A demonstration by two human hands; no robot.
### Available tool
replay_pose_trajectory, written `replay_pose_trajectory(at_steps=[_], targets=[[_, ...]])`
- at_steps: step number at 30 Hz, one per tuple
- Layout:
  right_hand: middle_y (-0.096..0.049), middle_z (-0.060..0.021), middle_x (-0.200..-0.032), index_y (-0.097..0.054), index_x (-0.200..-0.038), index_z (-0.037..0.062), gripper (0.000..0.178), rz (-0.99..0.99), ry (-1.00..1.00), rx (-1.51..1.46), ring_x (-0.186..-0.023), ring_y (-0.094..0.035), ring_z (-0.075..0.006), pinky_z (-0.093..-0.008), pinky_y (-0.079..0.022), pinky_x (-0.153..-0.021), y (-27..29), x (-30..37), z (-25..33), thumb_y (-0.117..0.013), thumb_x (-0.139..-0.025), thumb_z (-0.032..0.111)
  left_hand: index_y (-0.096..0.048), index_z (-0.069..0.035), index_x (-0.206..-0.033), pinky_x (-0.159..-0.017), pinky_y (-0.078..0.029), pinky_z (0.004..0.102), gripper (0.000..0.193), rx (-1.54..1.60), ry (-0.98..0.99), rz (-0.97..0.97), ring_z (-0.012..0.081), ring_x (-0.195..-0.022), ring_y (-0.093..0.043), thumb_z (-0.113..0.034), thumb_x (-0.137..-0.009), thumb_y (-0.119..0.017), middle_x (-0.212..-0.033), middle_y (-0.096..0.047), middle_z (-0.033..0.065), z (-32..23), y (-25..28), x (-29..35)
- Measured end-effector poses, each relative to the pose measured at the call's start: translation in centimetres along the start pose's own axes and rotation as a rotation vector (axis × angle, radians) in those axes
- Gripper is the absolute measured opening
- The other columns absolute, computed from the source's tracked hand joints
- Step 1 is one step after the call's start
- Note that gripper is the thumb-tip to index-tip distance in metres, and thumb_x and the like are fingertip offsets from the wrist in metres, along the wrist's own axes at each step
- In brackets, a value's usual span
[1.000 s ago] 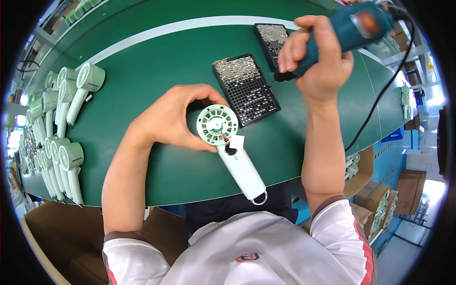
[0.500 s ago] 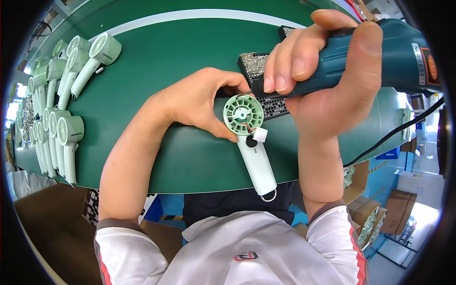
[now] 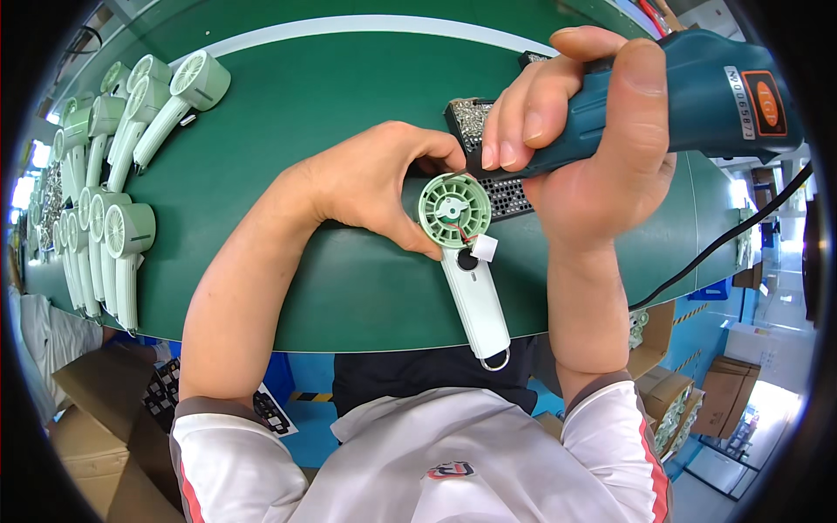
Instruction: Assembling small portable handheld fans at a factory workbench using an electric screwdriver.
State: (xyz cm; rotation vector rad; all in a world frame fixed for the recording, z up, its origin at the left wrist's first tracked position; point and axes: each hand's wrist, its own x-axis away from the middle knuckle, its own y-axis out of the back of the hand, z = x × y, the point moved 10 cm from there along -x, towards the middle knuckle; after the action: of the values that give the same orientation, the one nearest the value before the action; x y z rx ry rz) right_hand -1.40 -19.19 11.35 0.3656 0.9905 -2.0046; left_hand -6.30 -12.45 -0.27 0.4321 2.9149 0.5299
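Observation:
My left hand [image 3: 384,183] curls around the round head of a handheld fan [image 3: 455,212], pale green with a white handle that points toward me. The head's inside faces up, showing radial ribs, a white centre piece, red wires and a small white square at its lower edge. A metal ring hangs at the handle's end. My right hand [image 3: 602,148] is wrapped round a dark teal electric screwdriver [image 3: 697,96], held nearly level. Its tip reaches the upper rim of the fan head, close to my left fingertips; the exact contact point is too small to tell.
Behind the fan lies a black tray [image 3: 510,199] of small metal screws. Several pale green fans [image 3: 131,231] stand clustered at the left of the green table [image 3: 288,96]. A black cable [image 3: 724,240] runs at the right. Cardboard boxes [image 3: 728,392] sit below on the right.
The screwdriver and my right hand have shifted slightly left. The fan sits a touch further right in the picture, still in my left hand.

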Motion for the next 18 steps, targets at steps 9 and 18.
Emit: replay_pose_trajectory(at_steps=[9, 18], targets=[[-0.062, -0.0071, -0.062, -0.064, -0.093, -0.0053, 0.021, -0.083, 0.018, 0.618, -0.047, -0.058, -0.0148, -0.0298, -0.047, -0.047, -1.4, 1.0, -0.5, -0.070, -0.100, 0.014, -0.067, 0.000, -0.104, -0.088, -0.054, 0.0337, 0.058, -0.031, -0.075, -0.048, 0.0192, -0.092, -0.068, -0.013, -0.057, -0.096, -0.098, -0.073, 0.0089, -0.1, 0.4, 0.5], [-0.060, -0.0050, -0.057, -0.064, -0.086, -0.0041, 0.021, 0.006, -0.082, 0.620, -0.045, -0.057, -0.0125, -0.0274, -0.046, -0.046, -1.5, 0.2, -2.5, -0.069, -0.098, 0.012, -0.067, 0.000, -0.110, -0.094, -0.054, 0.0344, 0.062, 0.090, -0.053, -0.069, 0.0208, -0.100, -0.069, -0.013, -0.057, -0.097, -0.105, -0.073, 0.0089, -0.6, 0.7, 0.7]])
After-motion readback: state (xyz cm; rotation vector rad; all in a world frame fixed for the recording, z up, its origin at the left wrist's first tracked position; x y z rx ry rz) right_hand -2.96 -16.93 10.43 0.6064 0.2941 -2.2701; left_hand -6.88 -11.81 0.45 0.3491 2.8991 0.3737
